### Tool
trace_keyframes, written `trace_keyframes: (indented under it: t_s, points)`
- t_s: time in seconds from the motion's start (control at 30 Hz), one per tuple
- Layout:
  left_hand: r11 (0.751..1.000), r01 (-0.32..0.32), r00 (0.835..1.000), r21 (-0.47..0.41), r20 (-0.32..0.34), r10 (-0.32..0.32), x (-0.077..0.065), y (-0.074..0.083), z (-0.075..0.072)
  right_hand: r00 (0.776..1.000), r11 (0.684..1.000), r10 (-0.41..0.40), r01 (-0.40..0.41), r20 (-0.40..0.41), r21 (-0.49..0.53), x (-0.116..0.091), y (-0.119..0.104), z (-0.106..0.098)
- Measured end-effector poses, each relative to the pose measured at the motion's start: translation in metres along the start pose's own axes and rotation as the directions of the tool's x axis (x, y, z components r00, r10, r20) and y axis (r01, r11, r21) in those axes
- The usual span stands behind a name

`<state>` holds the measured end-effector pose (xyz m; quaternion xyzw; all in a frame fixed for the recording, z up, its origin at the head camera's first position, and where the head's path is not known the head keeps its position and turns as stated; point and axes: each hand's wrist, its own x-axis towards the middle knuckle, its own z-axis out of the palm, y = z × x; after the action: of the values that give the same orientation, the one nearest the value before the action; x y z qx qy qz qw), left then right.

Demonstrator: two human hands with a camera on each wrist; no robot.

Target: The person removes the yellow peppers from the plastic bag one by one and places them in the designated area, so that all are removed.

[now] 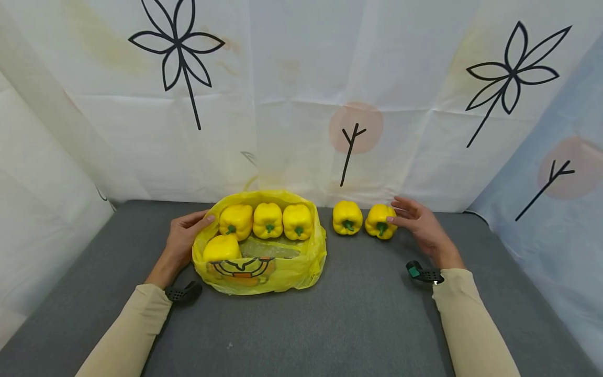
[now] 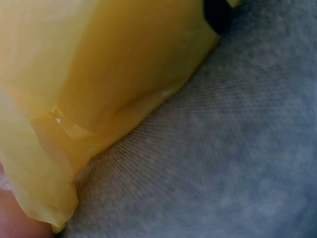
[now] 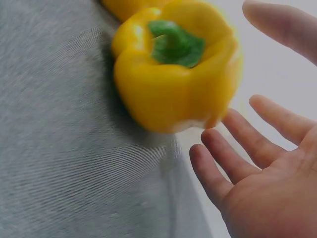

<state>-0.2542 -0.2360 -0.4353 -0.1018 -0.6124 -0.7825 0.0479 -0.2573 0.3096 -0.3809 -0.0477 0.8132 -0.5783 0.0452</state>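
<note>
Left hand (image 1: 182,235) pinches plastic bag (image 1: 294,275) centre-left, steadying it I guess; right hand (image 1: 421,226) loosely spread by rightmost bell pepper (image 1: 377,221).

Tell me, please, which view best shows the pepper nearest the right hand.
The right wrist view: the pepper appears large, its stem visible. The head view shows it smaller, partly covered by the right hand; the left wrist view omits it.
</note>
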Motion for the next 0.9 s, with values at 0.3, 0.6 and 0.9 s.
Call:
trace_keyframes:
  t_s: [0.3, 0.6, 0.9]
  points:
    - [1.000, 0.009, 1.000, 0.012, -0.002, -0.009, 0.000, 0.000, 0.000, 0.998, 0.998, -0.056, 0.056, -0.022, -0.010, -0.007, -0.018, -0.003]
    - [1.000, 0.007, 1.000, 0.012, -0.005, -0.007, 0.000, 0.000, -0.001, 0.990, 0.991, -0.133, 0.132, -0.036, -0.036, -0.015, -0.042, 0.001]
    - [1.000, 0.012, 1.000, 0.009, 0.002, -0.012, -0.001, 0.001, 0.000, 0.975, 0.974, -0.224, 0.223, -0.005, -0.036, -0.027, -0.068, 0.016]
